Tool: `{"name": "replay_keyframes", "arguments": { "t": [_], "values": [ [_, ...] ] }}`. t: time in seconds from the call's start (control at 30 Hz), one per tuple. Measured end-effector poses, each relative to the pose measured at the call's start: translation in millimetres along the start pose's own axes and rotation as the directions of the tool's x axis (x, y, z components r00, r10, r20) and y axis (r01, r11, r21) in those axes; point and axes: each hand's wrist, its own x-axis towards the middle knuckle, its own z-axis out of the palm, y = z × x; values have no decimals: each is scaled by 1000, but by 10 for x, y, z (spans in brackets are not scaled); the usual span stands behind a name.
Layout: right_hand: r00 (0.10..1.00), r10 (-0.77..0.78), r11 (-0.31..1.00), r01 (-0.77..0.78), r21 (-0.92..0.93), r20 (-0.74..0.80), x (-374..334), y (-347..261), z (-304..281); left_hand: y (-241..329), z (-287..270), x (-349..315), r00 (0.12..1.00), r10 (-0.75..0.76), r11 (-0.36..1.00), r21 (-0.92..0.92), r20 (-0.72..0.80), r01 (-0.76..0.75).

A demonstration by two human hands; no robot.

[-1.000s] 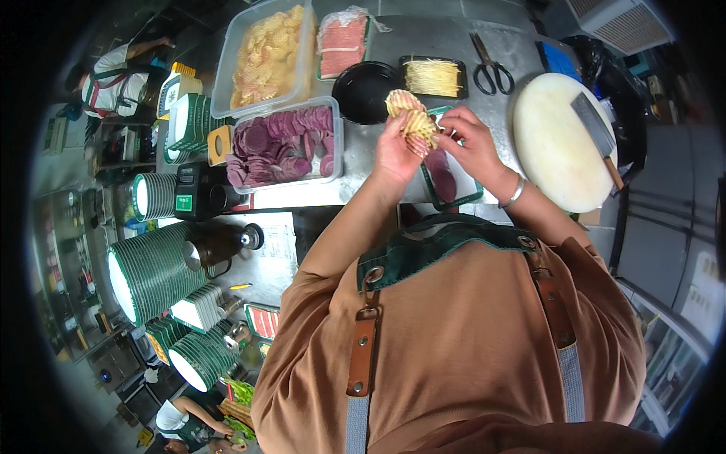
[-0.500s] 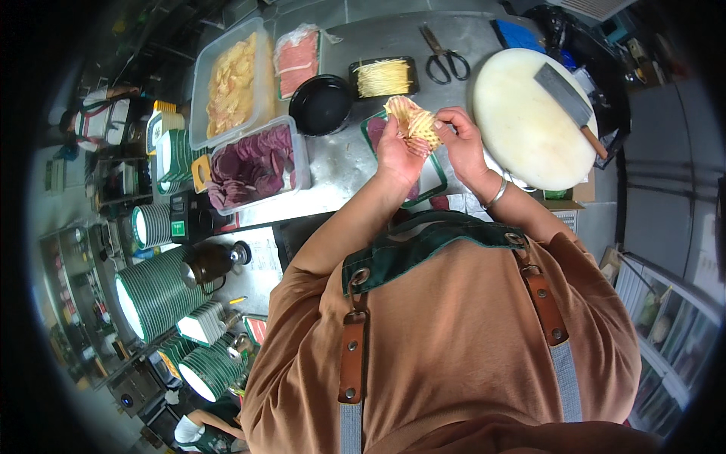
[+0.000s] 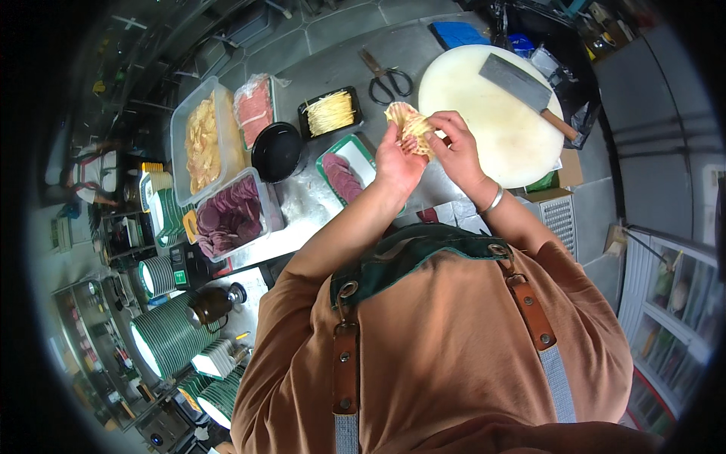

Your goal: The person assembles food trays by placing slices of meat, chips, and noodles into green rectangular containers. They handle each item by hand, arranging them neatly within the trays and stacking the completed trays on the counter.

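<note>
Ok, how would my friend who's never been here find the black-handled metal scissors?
On the grey metal table, find the big, round, cream-white chopping board at the right. Between it and the black rectangular tray of thin, pale-yellow strips lie the metal scissors. Their two black loops set them apart from the wide-bladed, wooden-handled cleaver on the board.

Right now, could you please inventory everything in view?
ridged slices: several, yellowish, in grips
board: one, white, right
cleaver: one, grey, on board
scissors: one, dark, beside board
strips: many, pale, in black tray
bowl: one, black, left
tubs: two, clear, left
purple slices: many, purple, tub and tray
meat: several slices, pink, behind bowl
green-rimmed tray: one, white, right of bowl
plates: stacks, white-green, lower left
jug: one, brown, lower left
left grip: one, bare, holding slices
right grip: one, bare, pinching slices
</note>
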Motion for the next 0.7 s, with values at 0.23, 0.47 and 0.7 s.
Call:
{"name": "replay_keyframes", "arguments": {
  "t": [0.23, 0.47, 0.7],
  "values": [
    [986, -165, 971, 166, -174, 24, 98, 128, -358, -220, 34, 145, 993, -116, 992, 55, 32, 114],
    [977, 198, 839, -127, 528, -79, 97, 243, -337, -249, 133, 37, 976, -170, 985, 62, 136, 163],
    [997, 38, 963, -54, 265, 64, 94, 68, -128, 28, -73, -156, 969, -182, 983, 59, 168, 175]
  ]
}}
